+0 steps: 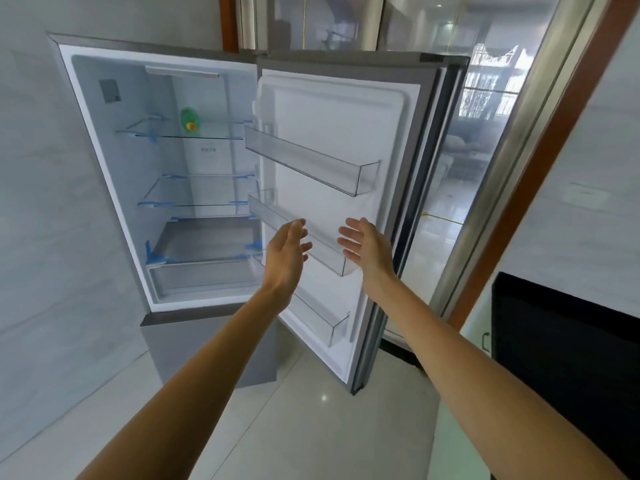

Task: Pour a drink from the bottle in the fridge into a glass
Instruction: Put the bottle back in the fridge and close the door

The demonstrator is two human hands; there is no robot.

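The fridge (pixel 104 174) stands with its upper door (pixel 332 133) swung wide to the right. A green bottle (pixel 190 120) with a yellow cap lies on the top glass shelf (pixel 221 133), cap toward me. Both my arms reach forward in front of the door's middle bin. My left hand (pixel 285 252) and my right hand (pixel 367 249) face each other, fingers straight and relaxed, holding nothing and touching nothing. The bottle is well above and left of both hands. No glass is in view.
The other shelves, the bottom drawer (pixel 204 278) and the clear door bins (pixel 311 161) hold nothing. A glass sliding door (pixel 460 188) with a metal frame stands behind the fridge door. A dark surface (pixel 561 355) sits at the right. The floor is pale tile.
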